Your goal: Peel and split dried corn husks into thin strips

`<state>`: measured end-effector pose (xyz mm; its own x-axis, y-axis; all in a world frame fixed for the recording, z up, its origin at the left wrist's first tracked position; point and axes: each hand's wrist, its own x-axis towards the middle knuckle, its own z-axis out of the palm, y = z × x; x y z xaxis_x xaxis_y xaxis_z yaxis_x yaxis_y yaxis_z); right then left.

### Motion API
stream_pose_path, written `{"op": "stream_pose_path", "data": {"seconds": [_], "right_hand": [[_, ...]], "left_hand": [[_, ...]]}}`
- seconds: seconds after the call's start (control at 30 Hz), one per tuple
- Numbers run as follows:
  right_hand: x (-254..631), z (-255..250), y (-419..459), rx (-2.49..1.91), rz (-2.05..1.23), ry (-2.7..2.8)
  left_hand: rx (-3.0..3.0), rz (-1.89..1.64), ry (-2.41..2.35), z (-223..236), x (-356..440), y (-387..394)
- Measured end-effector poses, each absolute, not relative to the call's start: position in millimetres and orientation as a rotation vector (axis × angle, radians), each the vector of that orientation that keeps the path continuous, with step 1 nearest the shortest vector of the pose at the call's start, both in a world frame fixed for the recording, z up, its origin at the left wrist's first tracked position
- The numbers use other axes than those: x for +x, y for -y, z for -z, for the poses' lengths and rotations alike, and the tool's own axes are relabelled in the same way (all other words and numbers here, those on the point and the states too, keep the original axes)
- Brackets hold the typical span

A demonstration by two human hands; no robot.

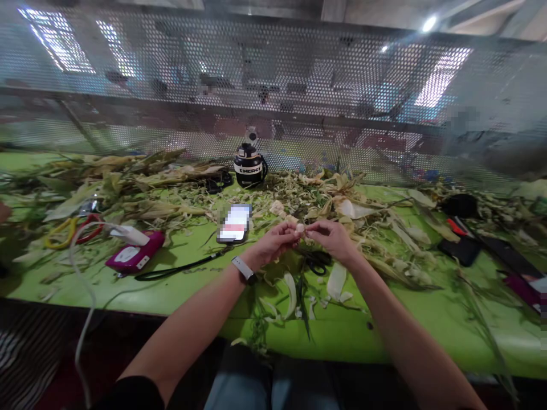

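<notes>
Editor: Who is pictured here, and with what?

Photographer: A person at a green desk (333,341) holds a small pale piece (300,229), petal-like in outline, between two bare hands. It is raised over the middle of the desk, between the near and far edges.

Editor: How do the hands stand?

Photographer: The left hand (277,239), a watch (243,269) at its wrist, grips the piece narrowly between thumb and fingers. The right hand (333,236) meets it from the other side in a fine pinch; whether a strand runs between those fingertips is too small to tell.

Editor: Which step, in your judgement?

Photographer: Close two-handed shaping or securing, it seems. Black scissors (323,257) lie just below the hands, held by neither.

Editor: And the next move?

Photographer: It likely calls for a steady left pinch and a light right one, as the piece looks delicate.

Editor: The surroundings?

Photographer: Dry corn husks (149,176) spread along the far edge, before a perforated metal screen (171,62). There stands a black bottle (250,173) marked "ENERGY". A lit phone (235,223) lies left of the hands; cut husk strips (290,293) lie toward the near edge.
</notes>
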<state>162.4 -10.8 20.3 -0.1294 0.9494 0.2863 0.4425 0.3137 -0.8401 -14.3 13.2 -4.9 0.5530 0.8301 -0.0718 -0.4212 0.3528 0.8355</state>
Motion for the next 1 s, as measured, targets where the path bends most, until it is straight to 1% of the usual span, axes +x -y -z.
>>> {"op": "stream_pose_path", "data": {"seconds": [0.2, 0.33, 0.43, 0.53, 0.7, 0.9, 0.97, 1.0], "right_hand": [[165, -22, 9, -1.284, -0.956, 1.585], [163, -22, 12, -1.292, -0.969, 1.579], [162, -23, 15, -1.302, -0.954, 1.578], [162, -26, 18, -1.24, -0.964, 1.591], [161, -30, 21, -1.152, -0.808, 1.708], [162, -31, 22, -1.148, -0.581, 1.712], [165, -30, 21, -1.12, -0.58, 1.726], [166, -29, 21, -1.103, -0.639, 1.728]], "left_hand": [[0.984, -0.799, -0.584, 6, -15, -13], [1.084, -0.796, -0.596, 5, -15, -13], [1.17, -0.874, -0.614, 2, -14, -12], [1.119, -0.944, -0.611, -1, -14, -12], [0.903, -0.868, -0.554, -2, -17, -12], [0.896, -0.8, -0.435, -1, -20, -13], [0.906, -0.776, -0.411, -2, -21, -12], [0.913, -0.761, -0.408, -3, -21, -12]]}}
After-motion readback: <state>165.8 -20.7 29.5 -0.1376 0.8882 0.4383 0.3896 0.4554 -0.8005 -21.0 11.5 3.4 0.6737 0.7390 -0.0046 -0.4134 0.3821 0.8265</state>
